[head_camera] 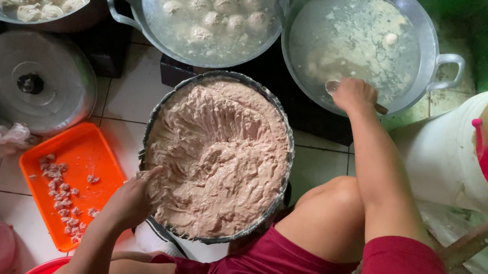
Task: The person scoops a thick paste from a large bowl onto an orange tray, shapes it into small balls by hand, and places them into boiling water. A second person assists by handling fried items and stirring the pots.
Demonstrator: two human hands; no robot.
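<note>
1. While curled into the paste (218,159) at its basin's (161,108) left rim, the left hand (133,199) grips some.
2. Right hand (353,95), closed on a spoon (333,86), dips into the right pot (429,42) of cloudy water.
3. Middle pot (123,4) holds balls (209,0) in water.

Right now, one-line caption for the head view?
Left hand in a basin of pink paste; right hand dips a spoon into a water pan.
</note>
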